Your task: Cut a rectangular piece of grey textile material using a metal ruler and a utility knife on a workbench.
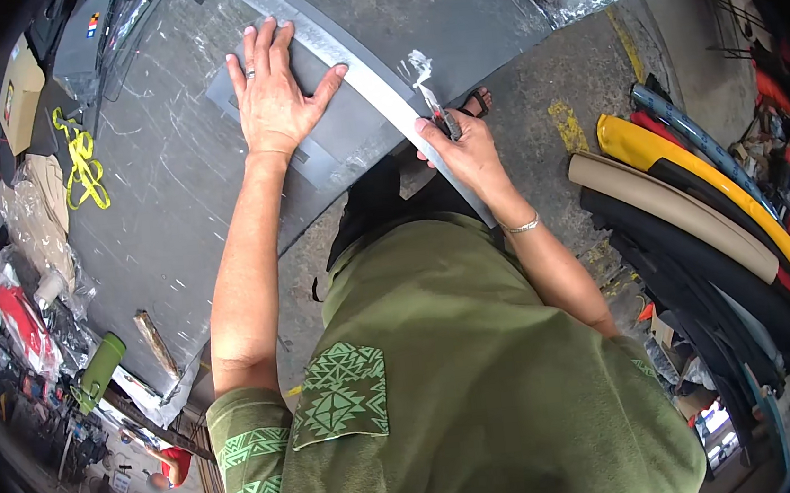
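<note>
Left hand (277, 106) is splayed by the surface (153, 203) edge nearest the wearer, probably steadying the straightedge (380, 96) on that gray sheet (345, 123), while the right hand (472, 155) grips cutter (447, 122) and straightedge.

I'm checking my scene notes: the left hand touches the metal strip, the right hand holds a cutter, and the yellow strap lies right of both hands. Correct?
The side is wrong: the head view shows the yellow strap to their left. The left hand does touch the metal strip, and the right hand holds a cutter.
</note>
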### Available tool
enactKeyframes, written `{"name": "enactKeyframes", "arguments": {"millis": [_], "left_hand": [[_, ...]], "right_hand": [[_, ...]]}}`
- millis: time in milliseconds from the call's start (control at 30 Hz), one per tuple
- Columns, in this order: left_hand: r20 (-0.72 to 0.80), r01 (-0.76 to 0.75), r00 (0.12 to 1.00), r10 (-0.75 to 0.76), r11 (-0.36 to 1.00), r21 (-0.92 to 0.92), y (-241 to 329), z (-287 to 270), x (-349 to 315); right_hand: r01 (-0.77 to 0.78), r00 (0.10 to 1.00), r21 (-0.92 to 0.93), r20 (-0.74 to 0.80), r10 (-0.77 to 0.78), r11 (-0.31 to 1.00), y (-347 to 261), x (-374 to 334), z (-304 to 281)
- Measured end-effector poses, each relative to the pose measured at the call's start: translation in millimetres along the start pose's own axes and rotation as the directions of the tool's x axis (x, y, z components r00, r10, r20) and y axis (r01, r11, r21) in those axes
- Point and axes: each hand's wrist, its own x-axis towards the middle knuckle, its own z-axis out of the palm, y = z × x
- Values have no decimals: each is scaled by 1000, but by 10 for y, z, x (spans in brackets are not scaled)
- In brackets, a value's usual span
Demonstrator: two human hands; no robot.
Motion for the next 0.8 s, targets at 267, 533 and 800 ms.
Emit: {"name": "enactKeyframes", "arguments": {"millis": [267,533,800], "left_hand": [[6,-2,1000,2,1000,-5,8,-8,5],[-18,-11,1000,11,1000,-21,-19,20,15],[-22,-22,1000,22,1000,3,-16,18,20]], "right_hand": [[-16,1000,-6,-18,16,1000,24,28,22],[18,999,44,-50,-16,999,-73,-13,45],[33,999,-32,-25,-34,999,-52,13,-3]]}}
